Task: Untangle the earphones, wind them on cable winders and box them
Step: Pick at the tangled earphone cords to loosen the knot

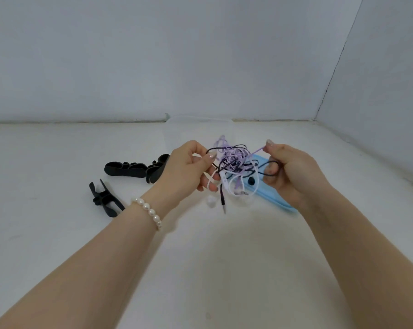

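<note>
A knot of tangled earphones (235, 163), with purple, black and white cables, hangs in the air between my hands above the white table. My left hand (185, 170) pinches the left side of the knot. My right hand (289, 170) pinches a purple strand at its fingertips, and a black loop runs over its lower fingers. A black jack plug (222, 199) and a white earbud (211, 201) dangle below. Black cable winders lie to the left: two (139, 169) side by side and one (105, 198) nearer me. A blue lid (275, 197) lies under my right hand.
A clear plastic box (198, 129) stands behind the knot by the back wall, hard to make out. White walls close the table (200, 257) at the back and on the right. A pearl bracelet (149, 212) is on my left wrist.
</note>
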A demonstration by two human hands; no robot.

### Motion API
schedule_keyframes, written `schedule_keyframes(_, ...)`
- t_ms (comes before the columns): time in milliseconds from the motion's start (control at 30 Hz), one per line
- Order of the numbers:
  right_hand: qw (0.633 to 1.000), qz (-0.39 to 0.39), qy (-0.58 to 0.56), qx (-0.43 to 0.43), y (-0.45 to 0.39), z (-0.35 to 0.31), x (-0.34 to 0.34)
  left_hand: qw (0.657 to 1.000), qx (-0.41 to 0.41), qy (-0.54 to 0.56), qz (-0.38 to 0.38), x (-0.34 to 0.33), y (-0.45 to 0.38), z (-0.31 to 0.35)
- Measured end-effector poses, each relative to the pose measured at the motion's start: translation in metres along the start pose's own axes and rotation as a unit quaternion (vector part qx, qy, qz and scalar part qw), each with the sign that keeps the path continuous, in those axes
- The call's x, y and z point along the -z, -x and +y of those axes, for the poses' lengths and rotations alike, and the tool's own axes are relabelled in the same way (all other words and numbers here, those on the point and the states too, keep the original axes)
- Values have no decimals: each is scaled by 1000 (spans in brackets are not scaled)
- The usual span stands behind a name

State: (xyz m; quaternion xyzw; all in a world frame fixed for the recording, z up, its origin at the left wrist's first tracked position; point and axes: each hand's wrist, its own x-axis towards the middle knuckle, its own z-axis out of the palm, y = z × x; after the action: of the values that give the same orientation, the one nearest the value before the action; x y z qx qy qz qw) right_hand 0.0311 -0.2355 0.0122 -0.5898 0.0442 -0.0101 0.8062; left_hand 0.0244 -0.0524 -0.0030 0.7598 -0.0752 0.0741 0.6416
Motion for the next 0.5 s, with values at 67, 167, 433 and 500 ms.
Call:
schedule_keyframes(67, 993, 37, 107, 43, 0, 1, 2, 1000, -4, -13, -12, -3, 3, 2)
schedule_keyframes(167, 914, 106, 364, 143, -3, 1, 9, 1000, -9, -15, -1, -1, 3, 2)
schedule_keyframes(433, 873, 45, 417, 249, 3, 6, -2, 999, 26, 46, -9, -2, 4, 2)
schedule_keyframes(500, 898, -33, 371, 235, 10, 5, -8, 999, 25, 48, -1, -2, 2, 0)
